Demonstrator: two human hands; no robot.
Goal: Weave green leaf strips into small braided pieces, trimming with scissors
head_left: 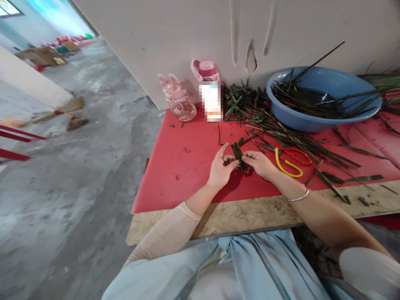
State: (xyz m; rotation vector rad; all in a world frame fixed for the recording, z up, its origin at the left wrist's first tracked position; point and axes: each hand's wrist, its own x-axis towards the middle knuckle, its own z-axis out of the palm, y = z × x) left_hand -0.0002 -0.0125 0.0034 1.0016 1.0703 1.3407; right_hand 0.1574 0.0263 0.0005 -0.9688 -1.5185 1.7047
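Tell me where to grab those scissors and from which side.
Take the scissors by the red handle and yellow handle, probably best from the right. They lie on the red sheet with both handles spread out to the right and the blades pointing left, so that approach should keep fingers off the blades.

There are two hands, two bottles, one blue basin and one bracelet

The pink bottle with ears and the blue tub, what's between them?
The head view shows a pink-lidded bottle, then a pile of green leaf pieces.
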